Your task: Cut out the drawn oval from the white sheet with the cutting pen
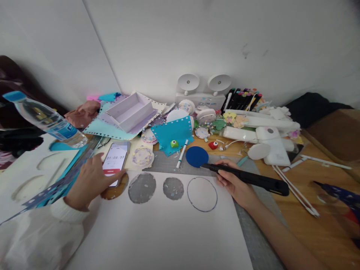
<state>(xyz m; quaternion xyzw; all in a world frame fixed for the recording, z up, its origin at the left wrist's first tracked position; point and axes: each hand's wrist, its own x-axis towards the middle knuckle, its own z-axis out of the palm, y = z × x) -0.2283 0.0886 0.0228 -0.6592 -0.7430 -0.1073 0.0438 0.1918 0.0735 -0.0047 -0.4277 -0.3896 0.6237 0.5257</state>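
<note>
In my right hand point(229, 178) is a black utility knife point(250, 178), gripped near its front end. Its blade tip points left, at the lower edge of a blue disc point(197, 156). My left hand point(90, 178) spreads its fingers at the near left side of a phone point(114, 161), which lies flat with a running timer on screen. The left thumb stretches across the phone's lower part. Below both hands lies a white sheet point(157, 236) with several round cut-outs and one circle drawn in outline point(202, 194). Through the holes the grey mat point(250, 225) and wood show.
A water bottle point(47, 122) leans at the left. Behind lie a white divided box point(131, 110), a blue card point(174, 135), a white marker point(182, 153), many markers point(244, 101) and a twin-head lamp point(201, 97). A blue glue gun point(337, 193) rests at the right.
</note>
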